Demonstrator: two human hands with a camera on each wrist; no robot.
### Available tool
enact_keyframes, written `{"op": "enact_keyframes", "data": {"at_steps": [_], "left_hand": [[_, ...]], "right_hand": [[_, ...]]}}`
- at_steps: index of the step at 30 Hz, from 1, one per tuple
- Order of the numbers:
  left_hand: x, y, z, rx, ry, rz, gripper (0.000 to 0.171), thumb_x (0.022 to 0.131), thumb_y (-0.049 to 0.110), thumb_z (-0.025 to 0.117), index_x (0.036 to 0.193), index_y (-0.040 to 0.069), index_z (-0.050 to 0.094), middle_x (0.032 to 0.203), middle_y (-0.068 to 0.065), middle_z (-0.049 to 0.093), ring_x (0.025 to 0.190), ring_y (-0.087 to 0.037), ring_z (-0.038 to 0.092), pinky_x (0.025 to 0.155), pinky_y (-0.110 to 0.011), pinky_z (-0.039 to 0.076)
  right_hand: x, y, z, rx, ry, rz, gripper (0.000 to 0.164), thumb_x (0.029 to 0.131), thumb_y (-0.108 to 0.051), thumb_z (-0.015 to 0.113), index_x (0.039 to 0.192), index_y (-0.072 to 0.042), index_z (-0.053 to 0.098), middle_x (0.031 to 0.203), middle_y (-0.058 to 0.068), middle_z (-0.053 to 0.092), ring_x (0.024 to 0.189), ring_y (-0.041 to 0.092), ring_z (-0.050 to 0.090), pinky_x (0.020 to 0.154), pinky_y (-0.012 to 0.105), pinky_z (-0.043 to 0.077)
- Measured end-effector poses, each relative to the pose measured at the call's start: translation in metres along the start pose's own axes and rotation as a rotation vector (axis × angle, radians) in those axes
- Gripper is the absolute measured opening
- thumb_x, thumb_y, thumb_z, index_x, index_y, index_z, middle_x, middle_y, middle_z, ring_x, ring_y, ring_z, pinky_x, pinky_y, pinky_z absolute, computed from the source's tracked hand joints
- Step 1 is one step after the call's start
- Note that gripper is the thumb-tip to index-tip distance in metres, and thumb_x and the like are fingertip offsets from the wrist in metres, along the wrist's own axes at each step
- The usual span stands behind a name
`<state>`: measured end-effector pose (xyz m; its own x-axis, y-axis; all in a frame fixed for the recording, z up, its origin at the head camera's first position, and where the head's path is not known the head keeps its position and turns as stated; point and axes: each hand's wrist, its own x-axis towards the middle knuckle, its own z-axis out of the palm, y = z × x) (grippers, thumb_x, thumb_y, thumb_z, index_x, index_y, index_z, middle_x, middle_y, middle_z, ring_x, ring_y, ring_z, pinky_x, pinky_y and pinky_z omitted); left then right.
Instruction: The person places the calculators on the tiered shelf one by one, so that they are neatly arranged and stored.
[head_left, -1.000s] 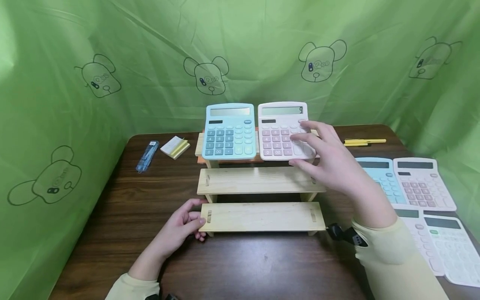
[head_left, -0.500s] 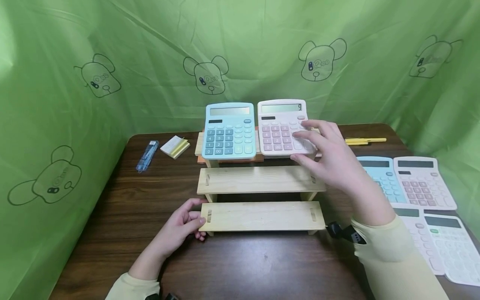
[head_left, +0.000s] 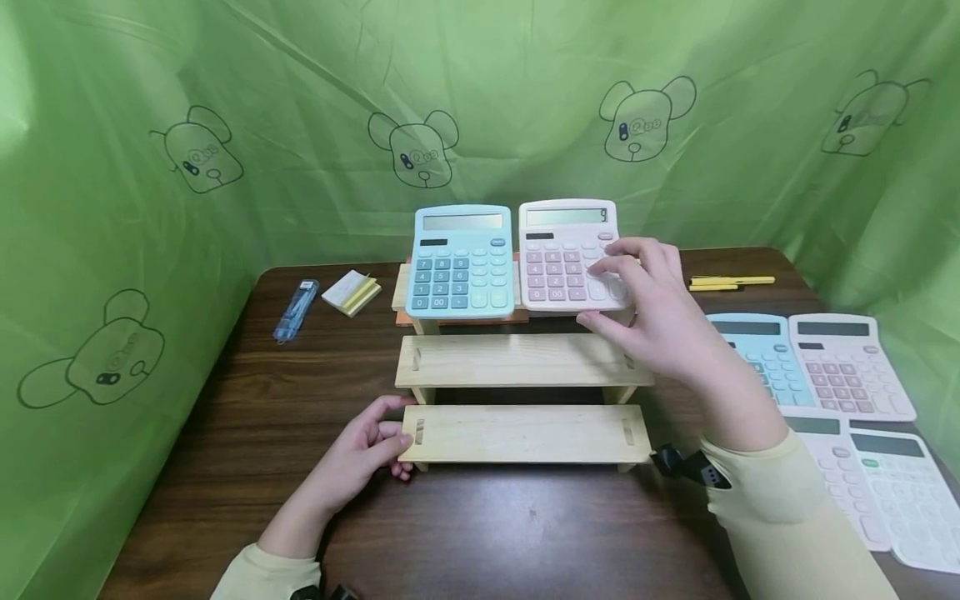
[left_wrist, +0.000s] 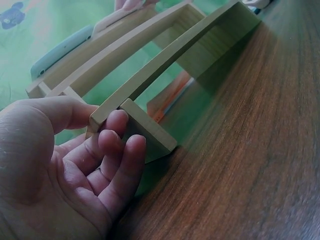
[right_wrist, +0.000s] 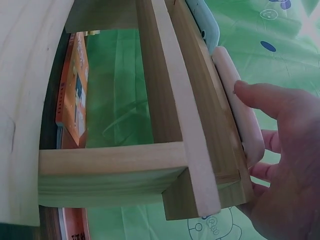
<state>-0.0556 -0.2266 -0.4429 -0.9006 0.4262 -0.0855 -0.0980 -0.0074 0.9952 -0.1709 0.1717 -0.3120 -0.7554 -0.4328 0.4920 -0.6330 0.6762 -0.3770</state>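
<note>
A three-tier wooden stand (head_left: 517,434) occupies the middle of the table. My left hand (head_left: 366,446) grips the left end of its lowest shelf; the left wrist view has the thumb (left_wrist: 70,112) above the board and fingers curled beneath. On the top tier a pink calculator (head_left: 555,268), its display reading 9, leans beside a light blue calculator (head_left: 459,265) with a narrow gap between them. My right hand (head_left: 660,312) holds the pink one at its lower right, thumb at the front edge. In the right wrist view, that thumb presses the pink calculator's edge (right_wrist: 240,105).
Several calculators (head_left: 851,367) lie at the right, partly behind the right forearm. Yellow pens (head_left: 731,283) sit at the back right. A blue slim item (head_left: 296,311) and sticky notes (head_left: 351,293) lie at the left. An orange book (right_wrist: 75,90) shows behind the stand.
The pink calculator has shifted slightly back on the top tier, its front edge now higher in view, with my right hand staying on it. My left hand has kept its place.
</note>
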Motion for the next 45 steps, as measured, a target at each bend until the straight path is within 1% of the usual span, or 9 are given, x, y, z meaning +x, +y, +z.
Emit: {"op": "enact_keyframes", "data": {"at_steps": [4,8,12,18,25,29,35,39,45], "left_hand": [[-0.0002,-0.0002,-0.0003,0.002,-0.003,0.005,0.047,0.098,0.008,0.056,0.138,0.001,0.033,0.092,-0.026,0.065,0.063,-0.021,0.062,0.061,-0.048,0.058],[-0.0003,0.0006,0.0000,-0.007,0.001,0.002,0.047,0.098,0.008,0.057,0.137,0.000,0.034,0.091,-0.028,0.065,0.062,-0.027,0.065,0.059,-0.051,0.057],[0.0001,0.0013,0.0001,-0.020,0.003,-0.013,0.047,0.098,0.008,0.057,0.137,0.000,0.033,0.093,-0.029,0.065,0.065,-0.032,0.067,0.058,-0.050,0.057],[0.0005,0.0018,0.0003,-0.033,0.014,-0.037,0.048,0.097,0.008,0.058,0.138,0.001,0.033,0.096,-0.030,0.065,0.068,-0.035,0.068,0.059,-0.049,0.058],[0.0020,-0.0004,0.0031,-0.068,0.000,-0.009,0.047,0.097,0.005,0.057,0.136,-0.001,0.032,0.095,-0.031,0.064,0.068,-0.033,0.068,0.061,-0.053,0.057],[0.0024,-0.0010,0.0043,-0.081,-0.007,-0.002,0.047,0.097,0.005,0.057,0.136,-0.001,0.032,0.094,-0.032,0.064,0.067,-0.032,0.067,0.061,-0.053,0.057],[0.0021,-0.0011,0.0037,-0.069,-0.008,0.002,0.047,0.097,0.005,0.057,0.136,0.000,0.032,0.095,-0.031,0.064,0.068,-0.033,0.068,0.061,-0.052,0.057],[0.0023,-0.0009,0.0034,-0.058,-0.009,0.008,0.047,0.097,0.006,0.057,0.137,0.000,0.032,0.095,-0.031,0.064,0.068,-0.034,0.068,0.059,-0.050,0.058],[0.0020,-0.0007,0.0031,-0.050,-0.004,0.000,0.047,0.097,0.006,0.058,0.136,0.000,0.032,0.095,-0.031,0.064,0.068,-0.035,0.068,0.058,-0.048,0.058]], "right_hand": [[-0.0004,-0.0009,0.0007,0.049,-0.022,0.028,0.055,0.072,-0.028,0.087,0.112,-0.012,0.052,0.137,0.012,0.036,0.126,0.033,0.024,0.097,0.051,0.033],[0.0000,-0.0017,0.0014,0.091,-0.021,0.044,0.058,0.068,-0.026,0.090,0.107,-0.012,0.050,0.139,0.012,0.032,0.126,0.031,0.022,0.097,0.049,0.031],[-0.0006,-0.0020,0.0025,0.107,-0.019,0.060,0.055,0.070,-0.031,0.089,0.106,-0.012,0.052,0.142,0.010,0.030,0.128,0.029,0.021,0.100,0.050,0.030],[-0.0006,-0.0006,0.0064,0.126,0.005,0.068,0.054,0.072,-0.032,0.087,0.107,-0.013,0.051,0.143,0.009,0.029,0.129,0.028,0.020,0.100,0.050,0.031],[0.0017,0.0033,0.0096,0.135,0.011,0.078,0.054,0.073,-0.033,0.086,0.110,-0.014,0.051,0.147,0.005,0.030,0.133,0.024,0.018,0.103,0.051,0.030],[0.0009,0.0026,0.0072,0.119,-0.006,0.083,0.052,0.075,-0.035,0.084,0.109,-0.014,0.051,0.148,0.005,0.030,0.134,0.025,0.018,0.104,0.053,0.030],[0.0003,0.0005,0.0038,0.122,0.002,0.070,0.043,0.078,-0.033,0.082,0.104,-0.014,0.053,0.145,0.008,0.032,0.132,0.029,0.020,0.102,0.053,0.028],[0.0014,0.0010,0.0044,0.108,0.005,0.072,0.044,0.080,-0.034,0.080,0.107,-0.013,0.053,0.146,0.008,0.031,0.132,0.029,0.021,0.103,0.054,0.028],[0.0017,0.0030,0.0036,0.117,-0.008,0.099,0.045,0.080,-0.036,0.080,0.107,-0.013,0.052,0.148,0.007,0.030,0.134,0.028,0.019,0.106,0.056,0.027]]}}
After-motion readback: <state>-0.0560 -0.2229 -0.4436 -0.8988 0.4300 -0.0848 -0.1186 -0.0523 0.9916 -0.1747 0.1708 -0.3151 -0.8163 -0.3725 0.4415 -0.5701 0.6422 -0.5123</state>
